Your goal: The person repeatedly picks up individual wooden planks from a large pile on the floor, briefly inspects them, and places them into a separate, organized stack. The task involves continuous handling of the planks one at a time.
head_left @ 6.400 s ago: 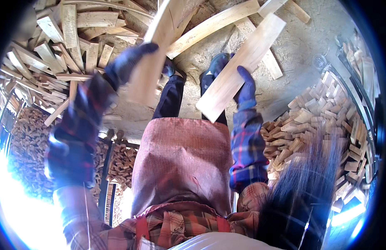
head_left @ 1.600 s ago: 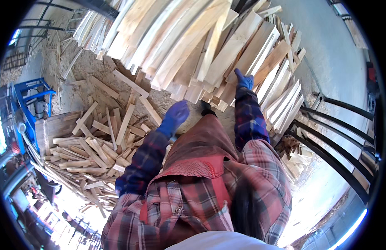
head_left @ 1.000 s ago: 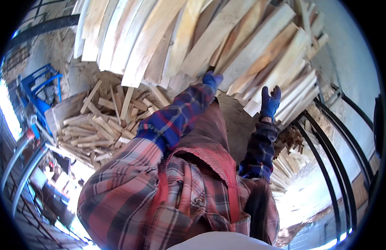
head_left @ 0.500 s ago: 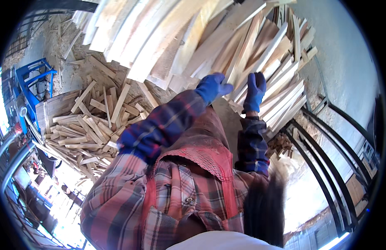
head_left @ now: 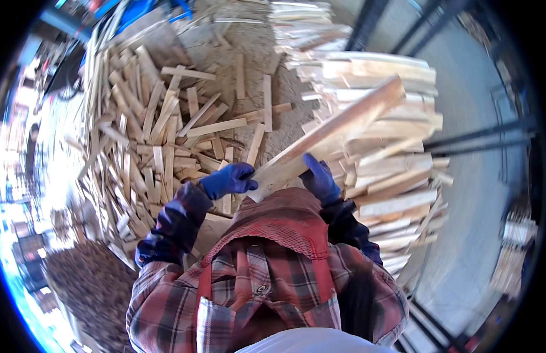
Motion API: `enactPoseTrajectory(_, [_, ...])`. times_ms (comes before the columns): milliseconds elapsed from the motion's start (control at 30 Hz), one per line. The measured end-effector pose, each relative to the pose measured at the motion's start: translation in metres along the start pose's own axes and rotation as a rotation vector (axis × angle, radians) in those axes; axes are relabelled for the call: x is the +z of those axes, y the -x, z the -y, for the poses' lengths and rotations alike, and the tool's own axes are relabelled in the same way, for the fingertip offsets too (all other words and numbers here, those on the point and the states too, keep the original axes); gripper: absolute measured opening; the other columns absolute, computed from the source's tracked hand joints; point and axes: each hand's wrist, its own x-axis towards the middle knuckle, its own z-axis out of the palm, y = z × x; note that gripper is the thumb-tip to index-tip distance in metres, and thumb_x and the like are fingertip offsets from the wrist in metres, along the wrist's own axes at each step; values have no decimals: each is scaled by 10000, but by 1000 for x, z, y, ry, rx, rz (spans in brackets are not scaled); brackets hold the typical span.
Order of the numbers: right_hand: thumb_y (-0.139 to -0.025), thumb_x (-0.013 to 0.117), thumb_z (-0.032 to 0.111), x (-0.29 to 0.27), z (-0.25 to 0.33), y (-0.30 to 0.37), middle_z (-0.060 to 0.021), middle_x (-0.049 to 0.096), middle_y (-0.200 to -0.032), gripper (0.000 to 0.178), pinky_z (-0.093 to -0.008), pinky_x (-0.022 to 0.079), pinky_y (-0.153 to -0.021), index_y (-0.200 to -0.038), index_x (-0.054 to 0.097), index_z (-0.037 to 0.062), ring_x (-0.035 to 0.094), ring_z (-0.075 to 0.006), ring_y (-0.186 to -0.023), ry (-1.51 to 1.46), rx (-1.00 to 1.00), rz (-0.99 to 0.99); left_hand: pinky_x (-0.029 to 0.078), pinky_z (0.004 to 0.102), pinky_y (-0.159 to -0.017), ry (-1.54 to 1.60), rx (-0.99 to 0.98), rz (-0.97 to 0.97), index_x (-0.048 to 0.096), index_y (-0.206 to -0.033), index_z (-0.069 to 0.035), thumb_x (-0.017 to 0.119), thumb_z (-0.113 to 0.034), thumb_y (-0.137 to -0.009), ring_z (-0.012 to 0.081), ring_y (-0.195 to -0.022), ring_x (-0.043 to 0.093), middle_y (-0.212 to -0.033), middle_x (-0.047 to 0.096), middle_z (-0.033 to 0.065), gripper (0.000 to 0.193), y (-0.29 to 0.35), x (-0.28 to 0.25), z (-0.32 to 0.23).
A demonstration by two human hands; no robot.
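Note:
A long pale wooden board (head_left: 343,125) with a browner upper edge slants from in front of my body up to the far right, over a stack of boards. My left hand (head_left: 227,180), in a blue glove, has its fingers curled at the board's near end. In a blue glove too, my right hand (head_left: 320,177) grips the board's right side a little farther along, its thumb lying against the wood. Under the raised board, the stacked boards (head_left: 396,167) lie roughly crosswise in an uneven pile along my right.
A heap of short offcuts (head_left: 161,120) spreads over the floor at the left, with loose strips (head_left: 267,103) beyond it. Dark metal bars (head_left: 482,136) stand past the stack on the right. A blue frame (head_left: 146,13) is at the far left.
My body and view have turned, so the board stack now lies to my right and the offcut heap ahead left. Both hands, earlier at the stack's edge, now hold a board.

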Motion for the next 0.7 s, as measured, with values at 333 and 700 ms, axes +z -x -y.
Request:
enactPoseTrajectory(333, [-812, 721, 325, 188, -52, -127, -55, 606, -1055, 485, -305, 456, -828, -1148, 596, -1, 562, -150, -944, 282, -175, -45, 482, 296, -737, 846, -103, -761, 590, -1137, 16, 585, -273, -914, 162, -803, 591, -932, 626, 73, 365, 119, 13, 98])
enactPoseTrajectory(700, [-872, 616, 309, 223, 102, -506, -11, 536, -727, 200, -286, 414, -613, -899, 555, 120, 509, -130, -647, 122, -72, 352, 387, 259, -572, 753, -306, -1272, 621, -814, -72, 582, -279, -878, 93, -637, 475, -698, 544, -22, 220, 92, 28, 166])
